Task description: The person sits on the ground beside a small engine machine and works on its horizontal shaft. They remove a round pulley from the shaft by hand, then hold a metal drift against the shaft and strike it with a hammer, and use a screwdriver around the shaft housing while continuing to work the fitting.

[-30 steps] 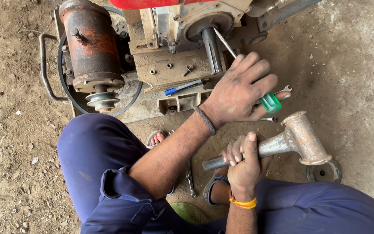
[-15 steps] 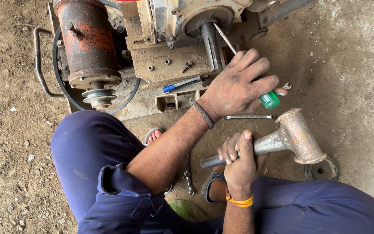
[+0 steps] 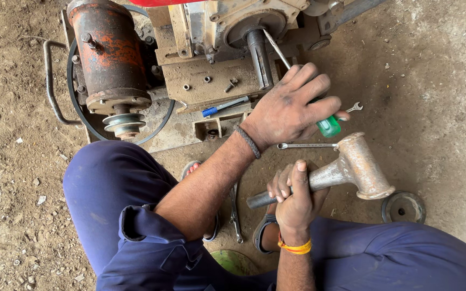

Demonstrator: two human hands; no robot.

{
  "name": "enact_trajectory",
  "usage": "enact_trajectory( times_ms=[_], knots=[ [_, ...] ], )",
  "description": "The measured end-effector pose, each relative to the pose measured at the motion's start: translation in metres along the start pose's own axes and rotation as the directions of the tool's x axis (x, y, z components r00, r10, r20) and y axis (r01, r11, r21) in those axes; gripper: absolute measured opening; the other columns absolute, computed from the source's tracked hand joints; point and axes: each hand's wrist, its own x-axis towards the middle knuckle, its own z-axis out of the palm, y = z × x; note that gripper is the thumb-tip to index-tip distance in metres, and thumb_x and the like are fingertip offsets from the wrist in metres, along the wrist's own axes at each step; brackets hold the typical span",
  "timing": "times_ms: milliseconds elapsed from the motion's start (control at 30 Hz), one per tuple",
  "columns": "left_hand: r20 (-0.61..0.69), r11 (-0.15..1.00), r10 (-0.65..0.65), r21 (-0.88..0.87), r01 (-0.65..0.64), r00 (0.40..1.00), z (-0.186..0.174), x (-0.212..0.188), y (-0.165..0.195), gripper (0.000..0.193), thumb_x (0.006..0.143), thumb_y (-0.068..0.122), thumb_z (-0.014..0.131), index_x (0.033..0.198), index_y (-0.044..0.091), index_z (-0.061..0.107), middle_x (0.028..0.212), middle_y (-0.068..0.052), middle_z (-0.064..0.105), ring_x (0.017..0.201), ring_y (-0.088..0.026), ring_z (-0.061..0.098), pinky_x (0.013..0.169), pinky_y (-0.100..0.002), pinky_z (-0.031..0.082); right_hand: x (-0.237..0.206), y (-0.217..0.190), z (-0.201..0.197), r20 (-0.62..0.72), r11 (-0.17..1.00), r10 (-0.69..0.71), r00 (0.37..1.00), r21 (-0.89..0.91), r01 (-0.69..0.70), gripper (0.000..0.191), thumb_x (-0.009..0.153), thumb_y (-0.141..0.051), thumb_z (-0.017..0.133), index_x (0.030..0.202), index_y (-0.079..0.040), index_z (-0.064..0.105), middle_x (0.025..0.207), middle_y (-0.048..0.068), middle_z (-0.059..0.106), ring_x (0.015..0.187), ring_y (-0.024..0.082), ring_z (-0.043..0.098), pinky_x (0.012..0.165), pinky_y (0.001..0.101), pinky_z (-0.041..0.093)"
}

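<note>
Head | left hand (image 3: pixel 289 110) angles screwdriver (image 3: pixel 297 81) up-left; right hand (image 3: pixel 295 196) levels hammer (image 3: pixel 346 170)

The machine (image 3: pixel 217 48) stands at the top of the view, its motor (image 3: pixel 109 59) on the left and its shaft (image 3: pixel 258 56) to the right. Below the shaft the left hand (image 3: pixel 287 110) holds a screwdriver (image 3: pixel 327 125) against it, with the right hand (image 3: pixel 295 194) below gripping a hammer (image 3: pixel 360 167). 2 wrenches (image 3: pixel 306 145) lie on the floor (image 3: pixel 438 97) between hand and hammer, and a disc (image 3: pixel 403 207) lies right of the hammer.

One head camera looks steeply down, close over the machine (image 3: pixel 211 59).
</note>
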Motion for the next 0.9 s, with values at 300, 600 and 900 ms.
enact_trajectory(
  times_ms=[300,600,900],
  knots=[
    [-0.171,0.934,0.043,0.356,0.021,0.984,-0.011,-0.024,-0.006,0.036,0.092,0.054,0.072,0.092,0.02,0.06,0.115,-0.007,0.059,0.105,-0.027,0.056,0.089,-0.044,0.047,-0.007,0.062,0.006,-0.086,0.998,-0.061,0.994,-0.028,0.059,0.033,0.104,-0.029,0.06,0.082,-0.01,0.045,0.06,-0.002,0.043,0.05,0.009,0.04,0.048,0.0287,0.037],
    [-0.038,0.957,-0.104,0.268,0.11,0.994,-0.044,-0.039,-0.017,0.032,0.1,0.042,0.074,0.097,0.011,0.066,0.119,-0.007,0.064,0.098,-0.025,0.058,0.084,-0.039,0.049,-0.019,0.097,0.003,0.032,0.91,-0.323,0.946,-0.265,0.319,0.032,0.11,-0.025,0.056,0.084,-0.009,0.047,0.065,-0.001,0.051,0.058,0.011,0.048,0.056,0.028,0.044],
    [-0.029,0.952,-0.085,0.292,0.09,0.996,-0.039,-0.038,-0.018,0.035,0.097,0.043,0.077,0.091,0.011,0.065,0.113,-0.007,0.063,0.098,-0.025,0.059,0.084,-0.039,0.051,-0.014,0.103,0.003,0.156,0.534,-0.567,0.809,-0.678,0.506,0.031,0.103,-0.025,0.068,0.083,-0.003,0.059,0.071,0.004,0.059,0.058,0.016,0.057,0.054,0.0319,0.047]
  ],
)
